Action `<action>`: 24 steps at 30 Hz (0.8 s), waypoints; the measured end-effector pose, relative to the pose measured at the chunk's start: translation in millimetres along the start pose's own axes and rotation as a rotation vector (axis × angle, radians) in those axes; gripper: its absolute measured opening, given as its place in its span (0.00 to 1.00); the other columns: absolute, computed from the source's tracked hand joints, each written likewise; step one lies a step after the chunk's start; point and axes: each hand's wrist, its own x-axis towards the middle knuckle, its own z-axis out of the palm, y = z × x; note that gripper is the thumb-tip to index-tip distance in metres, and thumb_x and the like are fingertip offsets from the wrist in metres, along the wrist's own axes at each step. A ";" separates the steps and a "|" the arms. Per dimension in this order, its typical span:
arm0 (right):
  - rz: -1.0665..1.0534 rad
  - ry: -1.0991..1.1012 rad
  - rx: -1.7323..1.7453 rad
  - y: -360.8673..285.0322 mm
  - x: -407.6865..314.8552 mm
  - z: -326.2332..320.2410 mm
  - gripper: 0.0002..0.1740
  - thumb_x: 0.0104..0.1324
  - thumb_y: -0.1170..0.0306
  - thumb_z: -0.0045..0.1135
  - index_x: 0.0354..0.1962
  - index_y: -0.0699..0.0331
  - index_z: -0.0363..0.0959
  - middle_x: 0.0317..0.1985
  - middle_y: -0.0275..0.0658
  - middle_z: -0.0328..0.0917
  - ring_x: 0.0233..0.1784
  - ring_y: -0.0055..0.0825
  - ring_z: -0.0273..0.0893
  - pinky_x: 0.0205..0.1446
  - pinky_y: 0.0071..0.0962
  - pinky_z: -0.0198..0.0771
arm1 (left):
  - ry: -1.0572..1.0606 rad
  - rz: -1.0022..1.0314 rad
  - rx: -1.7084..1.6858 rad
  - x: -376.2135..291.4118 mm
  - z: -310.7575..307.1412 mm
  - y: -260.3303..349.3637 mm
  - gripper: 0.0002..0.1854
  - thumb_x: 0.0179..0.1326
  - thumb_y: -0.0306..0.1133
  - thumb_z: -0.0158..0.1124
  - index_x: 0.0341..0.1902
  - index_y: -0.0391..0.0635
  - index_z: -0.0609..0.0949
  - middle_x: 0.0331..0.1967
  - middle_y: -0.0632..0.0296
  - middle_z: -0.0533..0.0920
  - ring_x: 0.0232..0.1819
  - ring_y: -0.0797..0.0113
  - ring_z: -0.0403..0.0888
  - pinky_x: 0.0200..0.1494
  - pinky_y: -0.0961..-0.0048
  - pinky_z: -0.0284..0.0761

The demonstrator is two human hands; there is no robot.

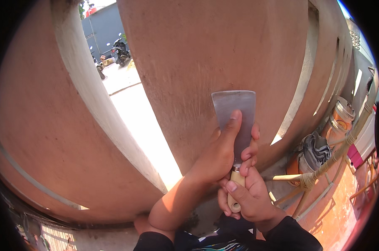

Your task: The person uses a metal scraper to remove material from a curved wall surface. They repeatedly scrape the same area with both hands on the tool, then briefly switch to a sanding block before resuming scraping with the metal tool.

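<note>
A broad metal scraper [236, 103] with a pale wooden handle points up and away in front of a brownish plastered wall [208, 47]. My left hand [224, 150] holds its blade, the thumb lying flat on the face and fingers behind it. Around the wooden handle closes my right hand [249, 194], its thumb near the middle of the grip. The blade's wide edge appears close to the wall surface; whether it touches cannot be told.
Tall slots pierce the wall, one showing parked motorcycles [121, 51] outside. To the right stand a lashed bamboo frame [330, 160], stacked paint buckets [338, 120] and a bucket with dark cloth [315, 149] on top, above an orange tiled floor [321, 219].
</note>
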 end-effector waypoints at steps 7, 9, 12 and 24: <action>0.033 -0.070 -0.028 0.0 -0.1 0.4 0.12 0.77 0.71 0.36 0.51 0.54 0.45 0.26 0.44 0.72 0.14 0.16 0.63 0.16 0.14 0.57 | 0.142 -0.154 -0.114 -2.2 1.5 -3.7 0.30 0.76 0.59 0.35 0.37 0.42 0.72 0.14 0.66 0.64 0.09 0.75 0.59 0.29 0.74 0.73; 0.033 0.012 0.001 0.3 -2.3 4.4 0.11 0.76 0.72 0.37 0.49 0.53 0.46 0.31 0.43 0.69 0.16 0.20 0.65 0.14 0.15 0.57 | 0.114 -0.065 -0.063 -4.6 1.3 -4.9 0.30 0.75 0.60 0.35 0.38 0.43 0.71 0.14 0.67 0.63 0.09 0.75 0.59 0.29 0.74 0.73; -0.046 -0.010 0.040 -1.1 -4.5 6.0 0.12 0.75 0.73 0.41 0.47 0.51 0.47 0.41 0.43 0.64 0.20 0.28 0.73 0.11 0.16 0.59 | 0.036 -0.030 -0.081 -6.8 1.2 -5.8 0.31 0.75 0.61 0.35 0.38 0.43 0.71 0.15 0.66 0.64 0.11 0.75 0.62 0.28 0.75 0.72; -0.022 -0.015 0.051 -6.0 -3.0 6.5 0.12 0.74 0.73 0.41 0.47 0.52 0.47 0.40 0.44 0.63 0.18 0.27 0.71 0.10 0.16 0.57 | -0.024 0.102 -0.139 -3.6 5.7 1.8 0.31 0.75 0.62 0.36 0.40 0.43 0.70 0.18 0.65 0.66 0.14 0.73 0.66 0.27 0.74 0.70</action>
